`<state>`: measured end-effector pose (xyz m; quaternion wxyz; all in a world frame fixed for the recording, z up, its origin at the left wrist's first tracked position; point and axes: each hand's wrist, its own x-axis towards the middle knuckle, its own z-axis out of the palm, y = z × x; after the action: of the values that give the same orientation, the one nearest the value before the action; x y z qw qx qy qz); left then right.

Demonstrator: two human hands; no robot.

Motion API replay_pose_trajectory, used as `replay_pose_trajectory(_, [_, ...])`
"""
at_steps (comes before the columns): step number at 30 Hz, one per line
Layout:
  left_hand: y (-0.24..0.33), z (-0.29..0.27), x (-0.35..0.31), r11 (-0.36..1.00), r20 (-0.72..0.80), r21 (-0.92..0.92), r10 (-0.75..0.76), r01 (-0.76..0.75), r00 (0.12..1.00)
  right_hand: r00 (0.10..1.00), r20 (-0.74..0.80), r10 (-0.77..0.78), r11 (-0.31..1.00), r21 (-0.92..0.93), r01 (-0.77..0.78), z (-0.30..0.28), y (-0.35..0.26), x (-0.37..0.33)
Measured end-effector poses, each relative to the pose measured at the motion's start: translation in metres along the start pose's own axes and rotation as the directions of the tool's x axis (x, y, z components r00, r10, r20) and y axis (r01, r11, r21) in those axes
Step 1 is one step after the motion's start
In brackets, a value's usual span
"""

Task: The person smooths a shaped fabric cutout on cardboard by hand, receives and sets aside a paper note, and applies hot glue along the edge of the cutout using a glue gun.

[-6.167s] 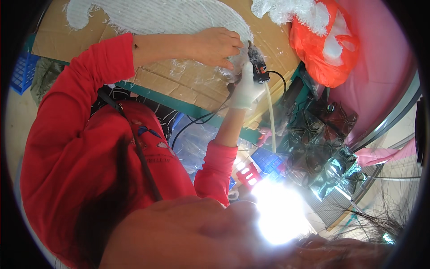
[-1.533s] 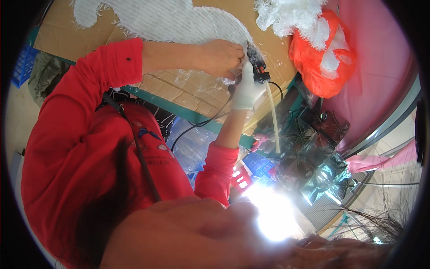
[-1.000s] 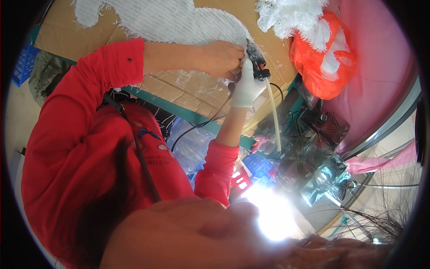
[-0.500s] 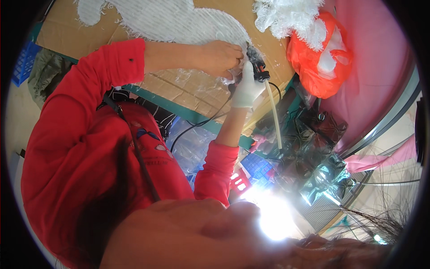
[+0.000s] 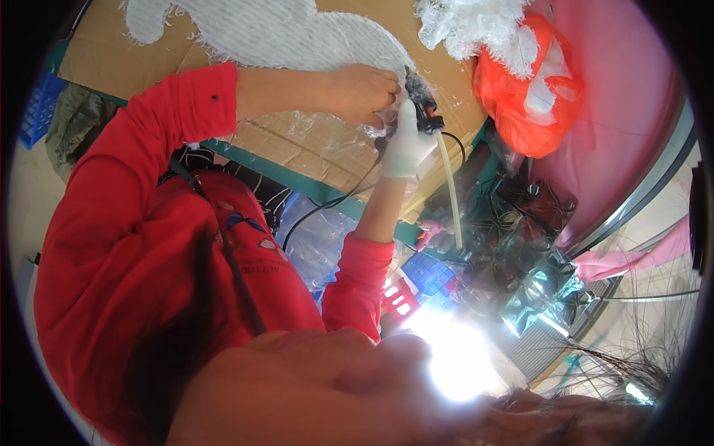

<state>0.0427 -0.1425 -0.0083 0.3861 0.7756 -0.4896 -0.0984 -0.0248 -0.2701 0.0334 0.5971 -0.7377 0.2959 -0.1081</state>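
A white fabric piece (image 5: 275, 33) with a ribbed backing and frayed, shaggy edges lies across the cardboard. My bare left hand (image 5: 363, 95) rests at its near edge, fingers curled and pinched on the fabric; the fingertips are partly hidden. In a white glove, my right hand (image 5: 407, 145) is wrapped round a black hot glue gun (image 5: 422, 97). Its nozzle end points away from me, next to the fabric's right edge and just right of my left hand. A long translucent glue stick (image 5: 451, 189) juts from the gun's back end toward me.
Cardboard (image 5: 320, 149) covers the green-edged table. A black cord (image 5: 327, 205) hangs over the near edge. White shaggy scraps (image 5: 476, 26) and a red plastic bag (image 5: 528, 111) are at the far right. Wrapped dark items (image 5: 520, 223) and a blue basket (image 5: 430, 276) stand below.
The glue gun and my right hand have shifted very slightly left in view, along with the glue stick. Both hands otherwise keep their places and grips.
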Motion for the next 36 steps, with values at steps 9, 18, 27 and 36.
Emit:
replay_pose_trajectory(9, [-0.012,0.014,-0.005,0.991,-0.121,0.095,0.102,-0.091,0.987,0.990,-0.132,-0.051,0.999,-0.003,0.051,-0.048,-0.009,0.001])
replay_pose_trajectory(18, [-0.005,0.005,-0.003,0.997,0.004,0.068,0.042,-0.042,0.999,0.962,0.080,0.261,0.864,0.426,-0.270,-0.103,0.017,0.042])
replay_pose_trajectory(27, [-0.005,0.006,-0.005,0.992,-0.052,0.108,0.063,-0.058,0.997,0.983,-0.074,0.167,0.956,0.257,-0.143,-0.105,0.010,0.040])
replay_pose_trajectory(36, [-0.004,0.005,-0.002,0.997,0.002,0.067,0.041,-0.041,0.999,0.969,-0.240,-0.058,0.790,-0.604,-0.102,-0.101,-0.008,-0.010])
